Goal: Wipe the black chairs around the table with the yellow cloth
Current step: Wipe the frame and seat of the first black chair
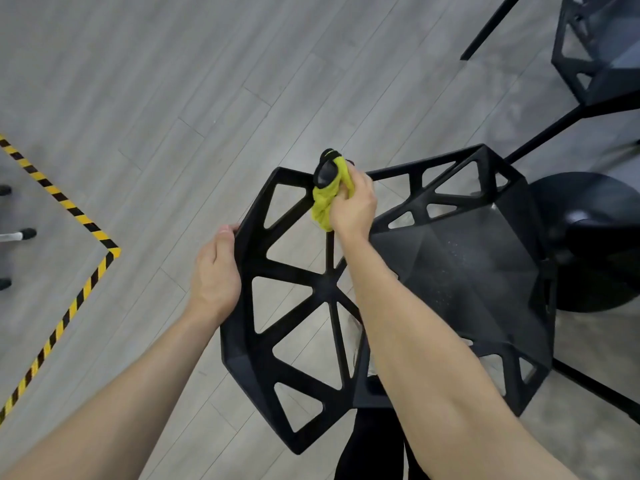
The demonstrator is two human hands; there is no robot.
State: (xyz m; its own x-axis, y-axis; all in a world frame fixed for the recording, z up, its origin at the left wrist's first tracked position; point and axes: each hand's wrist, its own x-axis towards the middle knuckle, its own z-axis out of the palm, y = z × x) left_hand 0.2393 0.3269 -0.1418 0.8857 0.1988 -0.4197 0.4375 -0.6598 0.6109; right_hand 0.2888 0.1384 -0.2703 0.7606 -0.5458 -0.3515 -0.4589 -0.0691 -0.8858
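Two bare forearms reach forward and down. The left hand (216, 271) curls around an edge. The right hand (353, 206), farther forward, is clenched.

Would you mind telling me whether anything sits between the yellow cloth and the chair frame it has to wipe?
Nothing visible does: the right hand presses the yellow cloth against the black chair.

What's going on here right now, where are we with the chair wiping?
A person is partway through wiping a black chair. The right hand grips the bunched yellow cloth against the top of the cut-out backrest, while the left hand holds the backrest's outer edge. A second black chair stands at the upper right, untouched at this moment.
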